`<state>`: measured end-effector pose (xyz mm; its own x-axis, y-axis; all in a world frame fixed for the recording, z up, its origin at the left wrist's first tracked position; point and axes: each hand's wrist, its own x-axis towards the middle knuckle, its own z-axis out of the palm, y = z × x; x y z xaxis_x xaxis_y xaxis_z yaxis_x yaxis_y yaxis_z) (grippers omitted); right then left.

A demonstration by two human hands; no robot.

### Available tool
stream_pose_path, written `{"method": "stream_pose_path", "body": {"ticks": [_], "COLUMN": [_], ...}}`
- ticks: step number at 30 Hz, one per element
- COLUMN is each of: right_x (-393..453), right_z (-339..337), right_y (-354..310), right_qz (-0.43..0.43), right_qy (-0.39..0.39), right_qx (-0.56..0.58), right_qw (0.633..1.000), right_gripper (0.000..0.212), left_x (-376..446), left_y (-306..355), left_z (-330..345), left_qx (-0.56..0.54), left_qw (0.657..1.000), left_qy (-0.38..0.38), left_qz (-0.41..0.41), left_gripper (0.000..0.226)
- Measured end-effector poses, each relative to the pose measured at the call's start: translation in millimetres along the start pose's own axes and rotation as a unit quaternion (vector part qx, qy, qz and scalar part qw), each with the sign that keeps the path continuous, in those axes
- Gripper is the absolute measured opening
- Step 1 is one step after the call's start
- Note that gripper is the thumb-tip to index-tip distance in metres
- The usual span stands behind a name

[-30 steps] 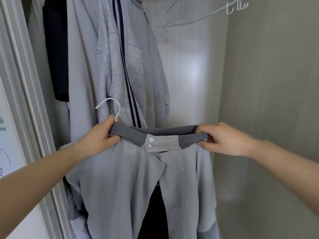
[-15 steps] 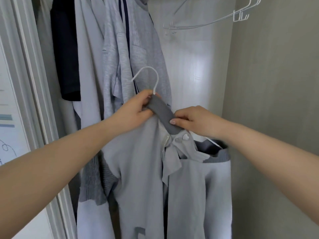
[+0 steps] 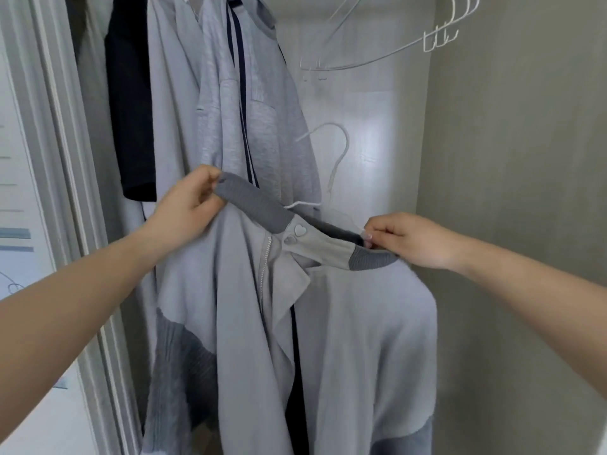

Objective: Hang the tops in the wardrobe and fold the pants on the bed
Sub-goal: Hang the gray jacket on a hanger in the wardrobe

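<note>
**Collar spread back out**

Our grey jacket (image 3: 328, 339) sits in front of the wardrobe's hung tops (image 3: 249, 103). Left hand (image 3: 184, 208) and right hand (image 3: 407, 241) fingers pinch its collar ends, now apart again; white hanger (image 3: 335, 152) hook pokes up between.

Two bare forearms reach into view from the lower corners, one from the left and one from the right. No sleeve, cuff, watch, bracelet or ring shows on either; both arms are uncovered from the edge of the view down to the wrists. The left hand (image 3: 184, 205) and the right hand (image 3: 414, 239) wear no gloves. The nails on the right hand's fingertips (image 3: 369, 236) are short and look pale and glossy. Nothing else of the person is visible.
</note>
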<state>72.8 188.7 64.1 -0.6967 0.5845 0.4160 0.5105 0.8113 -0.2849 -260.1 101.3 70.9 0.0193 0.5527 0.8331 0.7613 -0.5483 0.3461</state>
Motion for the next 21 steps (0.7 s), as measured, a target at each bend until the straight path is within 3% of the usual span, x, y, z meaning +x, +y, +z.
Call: {"method": "stream_pose_path", "body": {"ticks": [4,7,9,11,13,14,17,19,21], "right_x": [7,8,6,4,5,6,14,15,13], "right_z": [-8,-18,-33,-54,-72,-79,-95,-108,-121], "right_y": [-2,-3,-4,-5,-6,-8,-8,-10,-10], "right_qz": [-0.015,-0.007,-0.021,-0.035,-0.036,-0.025,0.025,0.044,0.063], "right_qy": [0.123,0.132,0.145,0.200,0.249,0.233,0.121,0.122,0.144], "right_qx": [0.045,0.024,-0.026,-0.067,-0.073,-0.101,-0.216,-0.234,-0.232], "right_qw": [0.991,0.991,0.989,0.977,0.965,0.967,0.968,0.964,0.960], "right_gripper": [0.029,0.029,0.029,0.030,0.028,0.026,0.024,0.025,0.027], "left_x": [-5,-3,6,24,41,50,58,61,64], "left_y": [7,18,26,33,36,37,30,33,39], "left_z": [11,24,25,24,27,32,59,72,84], "left_qx": [0.093,0.123,0.128,0.117,0.098,0.114,0.202,0.152,0.107], "left_qw": [0.987,0.975,0.981,0.987,0.988,0.990,0.969,0.973,0.984], "left_qy": [-0.128,-0.170,-0.109,0.008,0.069,0.044,-0.139,-0.156,-0.121], "left_qz": [0.031,0.070,0.096,0.112,0.094,0.073,-0.024,-0.072,-0.075], "left_gripper": [0.032,0.048,0.046,0.039,0.034,0.031,0.031,0.037,0.035]}}
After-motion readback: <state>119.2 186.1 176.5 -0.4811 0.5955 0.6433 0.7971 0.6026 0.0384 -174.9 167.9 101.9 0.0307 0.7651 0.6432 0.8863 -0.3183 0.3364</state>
